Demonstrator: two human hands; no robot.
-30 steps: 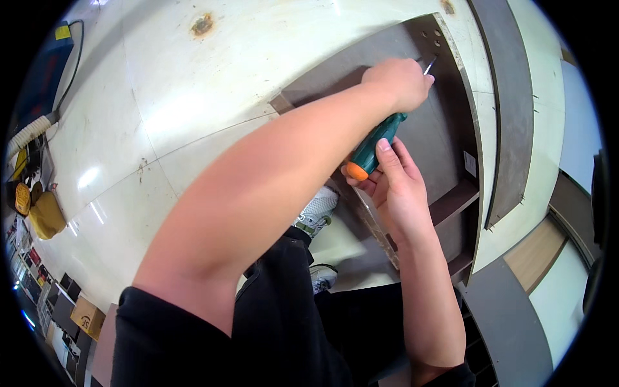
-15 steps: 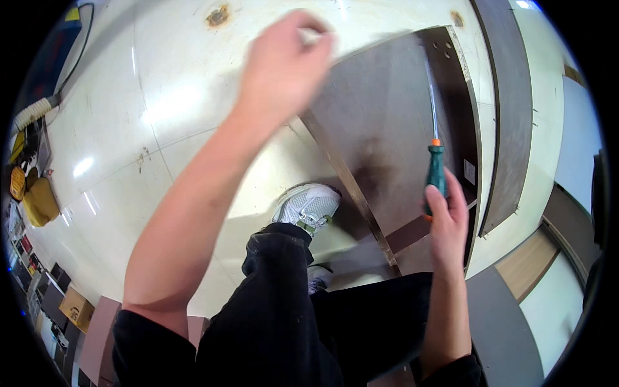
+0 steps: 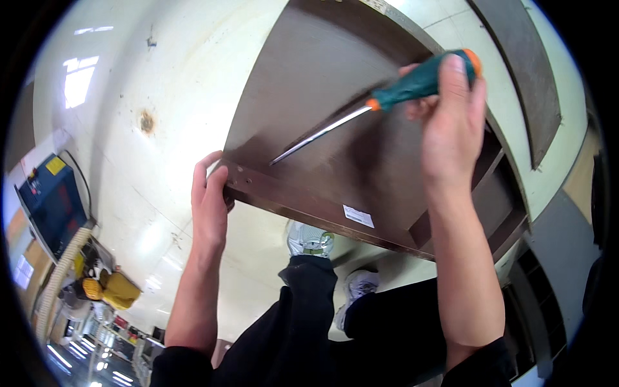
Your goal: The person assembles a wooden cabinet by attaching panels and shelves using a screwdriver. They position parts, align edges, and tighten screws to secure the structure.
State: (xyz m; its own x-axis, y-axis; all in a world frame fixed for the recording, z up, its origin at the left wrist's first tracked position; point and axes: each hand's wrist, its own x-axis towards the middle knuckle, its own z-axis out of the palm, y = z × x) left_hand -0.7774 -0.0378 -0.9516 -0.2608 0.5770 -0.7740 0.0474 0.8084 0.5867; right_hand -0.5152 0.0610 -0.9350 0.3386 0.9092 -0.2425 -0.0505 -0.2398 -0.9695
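A brown wooden cabinet carcass (image 3: 303,77) lies tilted in front of me, its open inside facing up. My left hand (image 3: 211,197) grips the near left corner of its side panel (image 3: 290,203), beside a few small drilled holes. In my right hand (image 3: 451,109) is a screwdriver (image 3: 412,84) with a green and orange handle and a long steel shaft. The shaft slants down to the left over the cabinet's inside, its tip near the left corner holes. Whether the tip touches the wood I cannot tell. A white label (image 3: 358,216) sticks to the side panel.
A long brown board (image 3: 525,71) lies on the pale tiled floor (image 3: 109,148) at the right. Grey boards (image 3: 561,238) lie at the far right. A blue machine (image 3: 55,197) with a ribbed hose (image 3: 61,277) stands left, near a yellow object (image 3: 120,291). My shoes (image 3: 311,240) are below the cabinet.
My left hand has come down onto the cabinet's corner. The cabinet has turned, its holed corner now at the left. The screwdriver has swung from pointing away to pointing down-left.
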